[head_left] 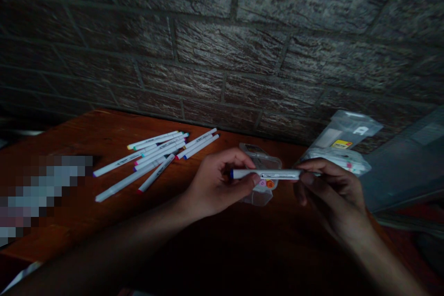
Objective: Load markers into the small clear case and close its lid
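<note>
A white marker (268,174) with a blue end lies level between my two hands above the wooden table (97,132). My left hand (218,182) pinches its left end with thumb and fingers. My right hand (333,189) grips the right end, fingers curled round it. Just behind the marker sits a small clear plastic case (260,159) with pink and orange bits showing inside.
Several white markers (156,155) with coloured caps lie spread on the table to the left. A clear plastic bag (342,141) with more markers rests at the right against the dark brick wall (225,46). A blurred patch covers the left edge.
</note>
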`<state>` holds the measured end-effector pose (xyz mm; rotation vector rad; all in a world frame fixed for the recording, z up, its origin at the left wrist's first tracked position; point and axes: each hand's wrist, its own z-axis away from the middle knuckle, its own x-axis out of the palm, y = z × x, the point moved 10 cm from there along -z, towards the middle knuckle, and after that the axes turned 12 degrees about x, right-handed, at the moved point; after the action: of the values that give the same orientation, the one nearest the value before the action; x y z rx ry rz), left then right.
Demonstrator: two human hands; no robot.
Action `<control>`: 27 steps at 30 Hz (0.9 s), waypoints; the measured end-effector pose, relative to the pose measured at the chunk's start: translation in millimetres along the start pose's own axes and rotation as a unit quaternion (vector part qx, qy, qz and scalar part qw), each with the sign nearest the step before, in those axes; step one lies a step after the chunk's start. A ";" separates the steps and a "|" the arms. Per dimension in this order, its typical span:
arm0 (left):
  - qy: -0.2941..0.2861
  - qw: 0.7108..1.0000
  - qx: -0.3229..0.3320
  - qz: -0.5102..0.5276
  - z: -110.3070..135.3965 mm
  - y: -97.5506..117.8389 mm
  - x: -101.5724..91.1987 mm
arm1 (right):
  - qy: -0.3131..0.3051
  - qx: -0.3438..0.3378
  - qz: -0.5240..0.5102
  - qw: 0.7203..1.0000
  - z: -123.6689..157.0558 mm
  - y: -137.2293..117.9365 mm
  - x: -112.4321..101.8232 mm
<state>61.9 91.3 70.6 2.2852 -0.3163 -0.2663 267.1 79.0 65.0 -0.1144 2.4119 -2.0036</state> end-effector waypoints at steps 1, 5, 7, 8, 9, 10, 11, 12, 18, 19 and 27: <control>0.000 1.000 -0.002 -0.007 -0.2 -0.4 -0.2 | -0.002 -0.001 0.003 1.000 0.1 -0.3 0.6; 0.002 1.000 -0.005 -0.029 -1.0 -1.5 -1.7 | -0.017 -0.013 0.037 0.999 1.8 -0.5 2.7; 0.003 1.000 -0.003 -0.026 -1.0 -1.2 -1.9 | -0.021 -0.017 0.046 0.999 2.8 0.2 2.4; 0.003 1.000 -0.002 -0.023 -0.8 -0.9 -2.0 | -0.022 -0.016 0.047 0.999 3.1 0.9 2.1; 0.004 1.000 0.000 -0.020 -0.6 -0.5 -2.2 | -0.023 -0.015 0.046 0.999 3.3 1.6 1.6; 0.005 1.000 0.002 -0.018 -0.4 0.1 -2.6 | -0.022 -0.013 0.045 0.999 3.3 2.2 1.2; 0.006 1.000 0.005 -0.016 -0.1 0.7 -3.1 | -0.022 -0.013 0.044 0.999 3.3 2.5 0.7; 0.007 1.000 0.006 -0.013 0.2 1.2 -3.5 | -0.021 -0.011 0.043 0.999 3.2 3.1 0.3; 0.000 1.000 0.004 0.009 1.9 -0.5 -4.6 | -0.016 -0.003 0.039 0.999 2.5 4.9 -1.3; 0.000 1.000 0.005 0.009 1.9 -0.6 -4.8 | -0.015 -0.003 0.040 0.999 2.5 4.6 -1.4; 0.005 1.000 0.004 -0.008 0.9 -0.5 -4.3 | -0.014 -0.016 0.052 0.998 3.9 0.5 -0.3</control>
<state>57.7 92.4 70.1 2.2969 -0.2933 -0.2626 267.5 75.3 63.8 -0.0154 2.3798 -1.9084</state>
